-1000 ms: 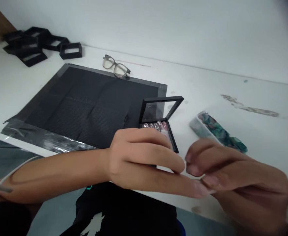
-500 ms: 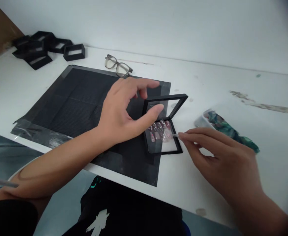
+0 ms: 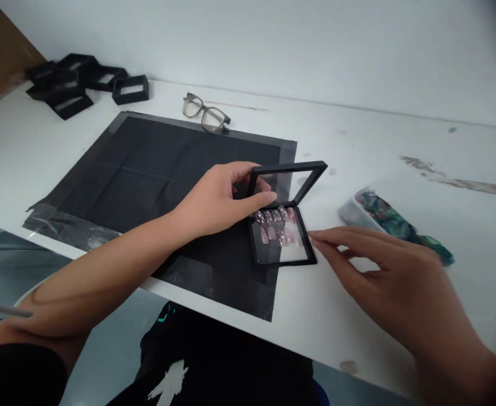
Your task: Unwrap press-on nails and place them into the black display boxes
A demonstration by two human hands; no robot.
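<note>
A black-framed hinged case point(image 3: 285, 263) with a clear window in its raised lid stands open at the right edge of the dark mat. Several press-on nails point(image 3: 275, 221), some glittery and some pink, lie in rows on its base. My left hand point(image 3: 226, 197) is closed around the lid's left side, thumb in front and fingers behind, partly seen through the window. At the base's right edge, the thumb and index finger of my right hand point(image 3: 383, 276) are pinched together. Whatever lies between those fingertips is too small to make out.
A black mat point(image 3: 116, 163) covers the middle of the white table. Glasses point(image 3: 207, 113) rest by its far edge. Several black box frames point(image 3: 130, 89) are piled at the back left. A clear box with green crumpled material point(image 3: 394, 220) sits behind my right hand.
My left hand has lowered and closed around the lid's left side. My right hand's fingertips stay beside the base; the pale thin piece between them no longer shows.
</note>
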